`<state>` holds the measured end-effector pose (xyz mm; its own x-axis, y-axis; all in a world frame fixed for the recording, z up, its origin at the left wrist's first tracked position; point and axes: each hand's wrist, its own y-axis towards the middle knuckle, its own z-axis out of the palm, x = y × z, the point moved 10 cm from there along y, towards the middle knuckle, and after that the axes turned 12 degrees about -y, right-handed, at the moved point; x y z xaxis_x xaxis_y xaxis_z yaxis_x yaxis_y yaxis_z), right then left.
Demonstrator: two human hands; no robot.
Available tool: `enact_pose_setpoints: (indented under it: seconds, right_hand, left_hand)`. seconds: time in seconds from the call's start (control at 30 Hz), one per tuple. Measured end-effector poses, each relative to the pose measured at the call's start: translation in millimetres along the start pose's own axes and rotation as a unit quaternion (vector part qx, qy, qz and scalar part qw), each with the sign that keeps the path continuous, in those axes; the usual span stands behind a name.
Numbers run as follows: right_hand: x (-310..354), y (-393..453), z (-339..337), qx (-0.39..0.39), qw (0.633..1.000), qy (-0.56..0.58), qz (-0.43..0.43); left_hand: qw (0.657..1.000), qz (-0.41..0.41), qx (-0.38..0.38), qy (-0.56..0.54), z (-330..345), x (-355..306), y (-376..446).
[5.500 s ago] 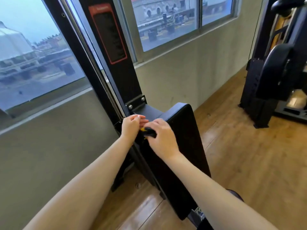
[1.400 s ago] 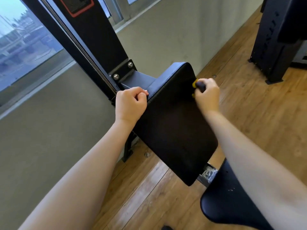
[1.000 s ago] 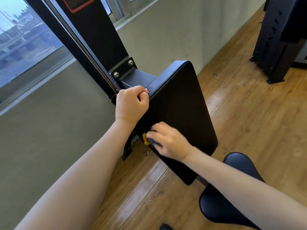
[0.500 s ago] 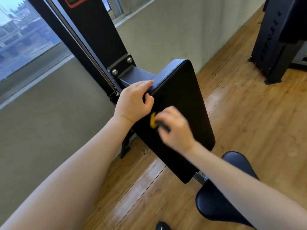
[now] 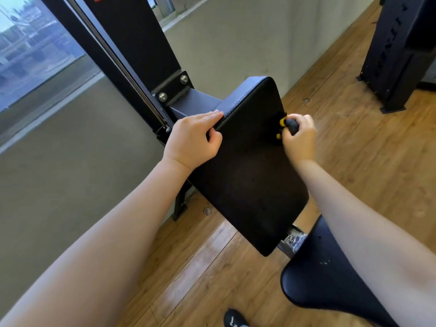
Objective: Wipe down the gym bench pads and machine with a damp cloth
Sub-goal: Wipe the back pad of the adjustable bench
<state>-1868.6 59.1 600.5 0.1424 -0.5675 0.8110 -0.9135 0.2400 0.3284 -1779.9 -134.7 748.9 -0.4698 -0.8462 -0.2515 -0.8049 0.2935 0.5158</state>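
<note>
A black back pad (image 5: 245, 175) slopes toward me, bolted to the machine's black upright (image 5: 139, 43). My left hand (image 5: 194, 138) grips the pad's upper left edge, fingers over the rim and thumb on the face. My right hand (image 5: 299, 135) holds a bunched dark cloth with yellow trim (image 5: 286, 125) against the pad's upper right edge. The black seat pad (image 5: 313, 286) lies at the lower right, partly behind my right forearm.
A grey wall and a window (image 5: 35, 50) stand behind the machine. The wooden floor (image 5: 365, 166) spreads to the right. Another black machine frame (image 5: 396, 48) stands at the top right. The toe of a dark shoe (image 5: 232, 319) shows at the bottom edge.
My right hand has swept the cloth from the pad's left side, beside my left hand, across to its upper right edge. My left hand still holds the same edge.
</note>
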Motion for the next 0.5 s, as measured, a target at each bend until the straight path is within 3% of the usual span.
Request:
enact_pose_setpoints:
  seconds: [0.13, 0.27, 0.33, 0.43, 0.5]
  right_hand:
    - [73.9, -64.0, -4.6, 0.013, 0.985, 0.058, -0.165]
    - [158.9, -138.4, 20.5, 0.110, 0.924, 0.087, -0.355]
    - [172.7, -130.4, 23.2, 0.108, 0.903, 0.064, -0.410]
    - [166.2, -94.5, 16.6, 0.078, 0.899, 0.045, -0.428]
    - [147.5, -57.2, 3.9, 0.042, 0.932, 0.061, -0.353]
  left_hand:
    - [1.000, -0.015, -0.009, -0.005, -3.1, 3.4, -0.5]
    - [0.999, -0.046, -0.009, -0.002, -5.4, 6.7, -0.8]
    - [0.997, -0.072, -0.024, -0.007, -8.4, 11.7, -0.5]
    - [0.996, -0.083, -0.037, -0.019, -9.7, 15.2, -2.5]
    - [0.996, -0.078, -0.041, -0.029, -10.0, 13.8, -2.8]
